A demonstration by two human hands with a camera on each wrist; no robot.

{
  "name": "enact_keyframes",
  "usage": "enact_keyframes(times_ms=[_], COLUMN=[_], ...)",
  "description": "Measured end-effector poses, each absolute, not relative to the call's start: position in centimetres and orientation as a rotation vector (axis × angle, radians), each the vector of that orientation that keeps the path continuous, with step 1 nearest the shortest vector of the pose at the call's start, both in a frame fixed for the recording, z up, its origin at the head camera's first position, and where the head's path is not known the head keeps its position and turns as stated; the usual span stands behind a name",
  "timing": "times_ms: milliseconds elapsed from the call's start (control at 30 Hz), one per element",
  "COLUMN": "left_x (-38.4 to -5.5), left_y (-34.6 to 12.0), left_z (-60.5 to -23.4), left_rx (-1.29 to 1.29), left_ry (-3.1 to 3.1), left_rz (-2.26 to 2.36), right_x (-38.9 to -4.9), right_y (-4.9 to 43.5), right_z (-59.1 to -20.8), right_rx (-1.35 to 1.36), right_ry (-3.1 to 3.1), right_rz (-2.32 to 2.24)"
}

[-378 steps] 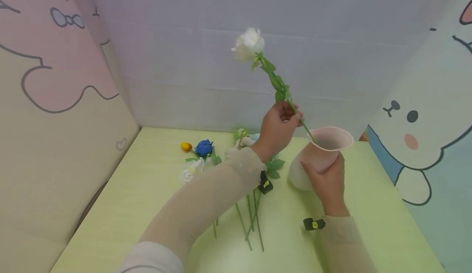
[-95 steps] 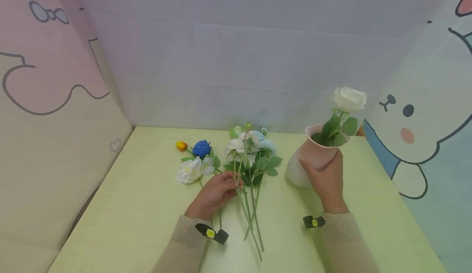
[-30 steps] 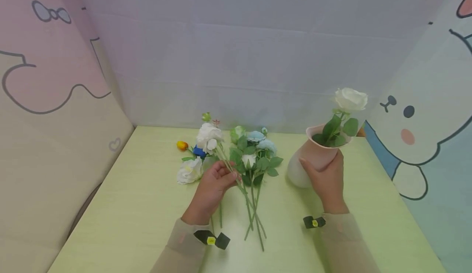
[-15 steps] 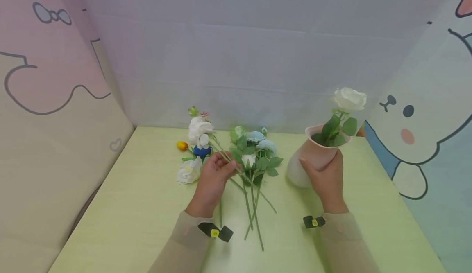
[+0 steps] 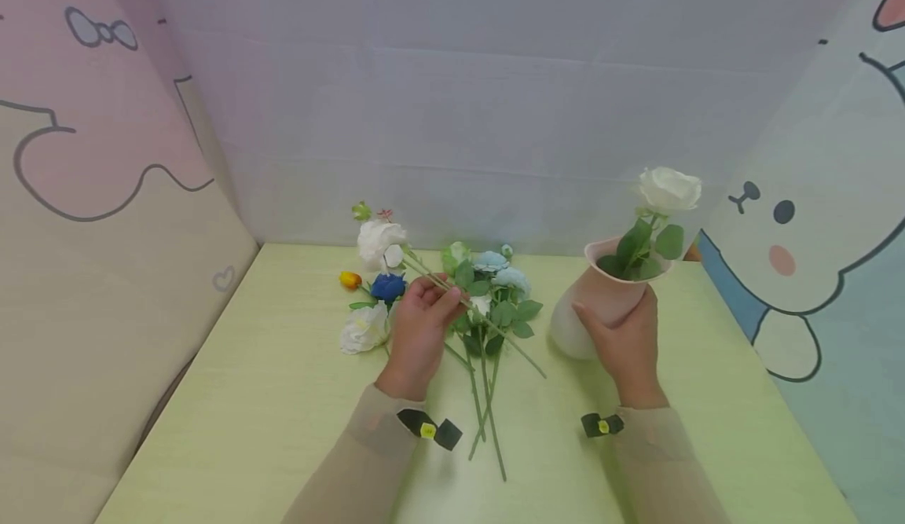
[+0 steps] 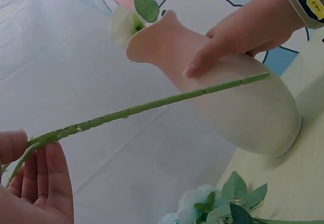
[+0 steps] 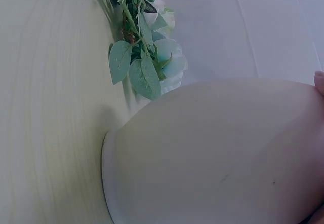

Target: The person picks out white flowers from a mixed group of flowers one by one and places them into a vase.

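My left hand (image 5: 417,339) pinches the stem of an artificial white flower (image 5: 379,243) between thumb and fingers. Its head, with a small green bud and a red sprig, points to the back left. In the left wrist view, the bare green stem (image 6: 152,104) slants across in front of the vase. My right hand (image 5: 628,347) grips the side of the pink-and-white vase (image 5: 576,321), its thumb across the front. A white rose (image 5: 669,188) with green leaves rises from the vase's mouth. The right wrist view shows the vase's lower body (image 7: 212,153) and its base at the table.
Blue flowers (image 5: 511,279), a pale green bloom (image 5: 456,255) and a partly covered white rose lie mid-table with crossed stems. Left of them lie an orange-yellow tulip (image 5: 349,280), a blue rose (image 5: 388,287) and a white flower (image 5: 364,329). Cartoon-printed cloth walls enclose the table (image 5: 269,430).
The white rose went into the vase earlier. Since then my left hand has lifted another white flower from the pile and carried it left and back, its stem end swinging right. My right hand stays put.
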State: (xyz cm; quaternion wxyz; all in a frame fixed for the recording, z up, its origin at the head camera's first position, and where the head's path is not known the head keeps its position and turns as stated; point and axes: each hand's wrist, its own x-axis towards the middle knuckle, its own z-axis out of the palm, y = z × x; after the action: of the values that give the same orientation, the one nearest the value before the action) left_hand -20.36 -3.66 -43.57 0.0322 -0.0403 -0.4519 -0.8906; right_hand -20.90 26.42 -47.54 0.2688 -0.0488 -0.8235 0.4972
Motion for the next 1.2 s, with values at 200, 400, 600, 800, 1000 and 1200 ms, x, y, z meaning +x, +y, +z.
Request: enact_keyframes(times_ms=[200,400,600,800,1000,1200], left_x=[-20.9,-21.4,-22.0,-22.5,-22.8,-23.3], left_y=[-2.9,-2.4,-1.9,-1.5,-1.2,-1.3], left_z=[-42.6,-40.3,-38.3,-36.9,-35.6,-34.9], left_rx=[-0.202,-0.294,-0.329,-0.406,-0.465,-0.467], left_ry=[-1.359,-1.333,-1.345,-1.376,-1.328,-1.313], left_rz=[-2.746,-2.725,-2.730,-2.688,-2.661,-2.621], right_x=[-20.9,-20.8,-20.8,-20.9,-20.7,-20.7], right_y=[26.4,26.3,26.4,26.4,26.4,26.2], right_z=[-47.4,-47.1,-47.2,-47.0,-47.0,-47.2], right_rx=[-0.127,-0.127,-0.137,-0.099,-0.135,-0.146], right_ry=[-2.210,-2.213,-2.206,-2.178,-2.205,-2.221], right_rz=[1.353,1.350,1.333,1.379,1.368,1.353])
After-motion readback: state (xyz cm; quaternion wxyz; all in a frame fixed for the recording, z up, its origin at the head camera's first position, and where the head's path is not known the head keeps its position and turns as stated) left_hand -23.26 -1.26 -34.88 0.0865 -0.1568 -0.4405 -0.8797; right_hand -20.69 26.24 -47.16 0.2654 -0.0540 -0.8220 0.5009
